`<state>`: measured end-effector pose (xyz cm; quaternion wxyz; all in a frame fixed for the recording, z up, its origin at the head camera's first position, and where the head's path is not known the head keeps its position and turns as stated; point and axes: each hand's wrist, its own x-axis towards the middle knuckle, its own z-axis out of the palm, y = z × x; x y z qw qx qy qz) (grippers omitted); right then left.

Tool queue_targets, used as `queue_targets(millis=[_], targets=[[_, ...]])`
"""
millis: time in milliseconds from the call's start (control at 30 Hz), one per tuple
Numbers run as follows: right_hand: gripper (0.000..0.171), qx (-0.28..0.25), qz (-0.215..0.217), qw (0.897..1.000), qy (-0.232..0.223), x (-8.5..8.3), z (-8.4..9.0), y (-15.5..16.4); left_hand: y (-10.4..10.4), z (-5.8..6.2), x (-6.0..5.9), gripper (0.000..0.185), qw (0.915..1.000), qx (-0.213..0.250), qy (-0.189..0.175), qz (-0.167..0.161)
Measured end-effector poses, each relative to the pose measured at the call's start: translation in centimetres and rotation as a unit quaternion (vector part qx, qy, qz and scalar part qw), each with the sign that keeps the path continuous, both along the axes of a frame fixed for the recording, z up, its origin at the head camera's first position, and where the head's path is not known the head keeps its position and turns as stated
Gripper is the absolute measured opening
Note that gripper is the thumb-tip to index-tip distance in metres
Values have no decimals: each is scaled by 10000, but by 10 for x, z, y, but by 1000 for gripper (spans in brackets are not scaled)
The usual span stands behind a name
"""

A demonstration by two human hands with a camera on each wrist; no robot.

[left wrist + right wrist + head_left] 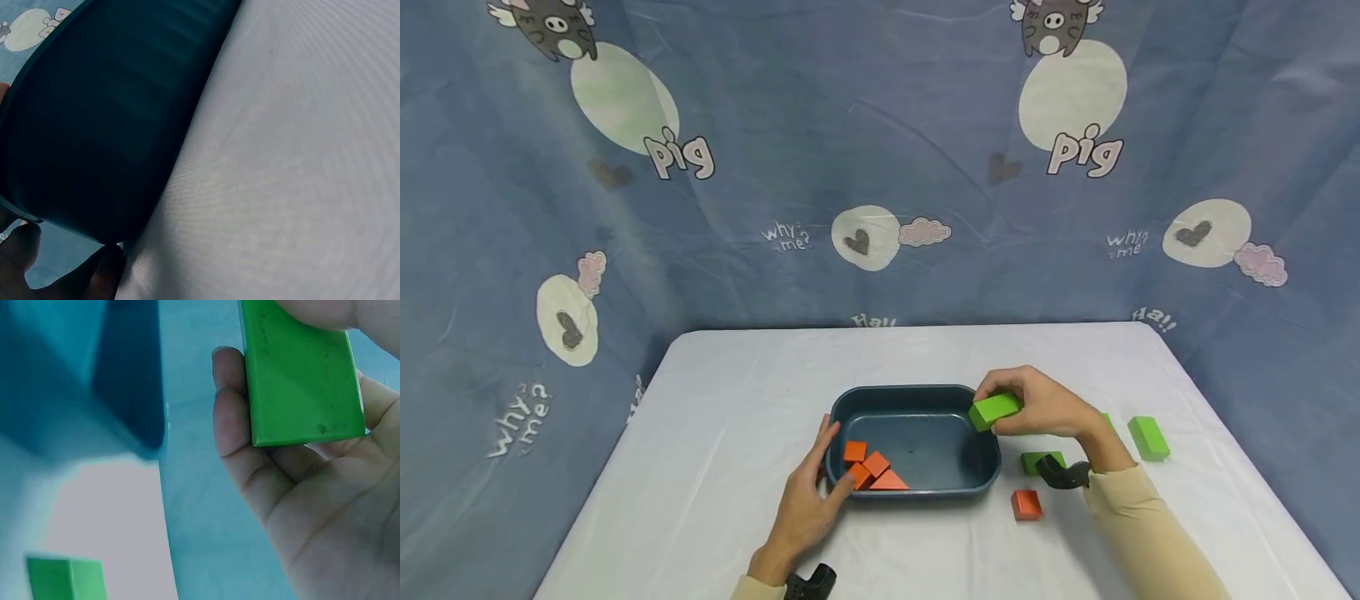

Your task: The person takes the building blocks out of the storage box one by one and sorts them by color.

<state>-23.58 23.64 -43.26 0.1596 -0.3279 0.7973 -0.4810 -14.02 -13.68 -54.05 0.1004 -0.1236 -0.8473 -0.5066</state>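
Observation:
A dark blue plastic tray sits on the white-covered table. Several orange blocks lie at its front left, a triangular block among them. My left hand holds the tray's front left corner, thumb at the front rim and fingers along the left side. Over the tray's right rim, my right hand pinches a green rectangular block between thumb and fingers. The right wrist view shows this green block gripped near the tray wall.
Right of the tray lie an orange cube and a green block. Farther right is another green block. One more green piece is mostly hidden behind the right wrist. A patterned blue curtain hangs behind the table.

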Motion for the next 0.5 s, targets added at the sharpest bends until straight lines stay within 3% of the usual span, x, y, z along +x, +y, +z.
queue_targets(millis=[300,500], targets=[[34,51,-442,9990,-15,10,-4,46,1,-1,-1,72,9999,-66,-79,65],[34,-23,-996,9950,-18,24,-10,79,4,0,0,72,9999,-112,-30,71]])
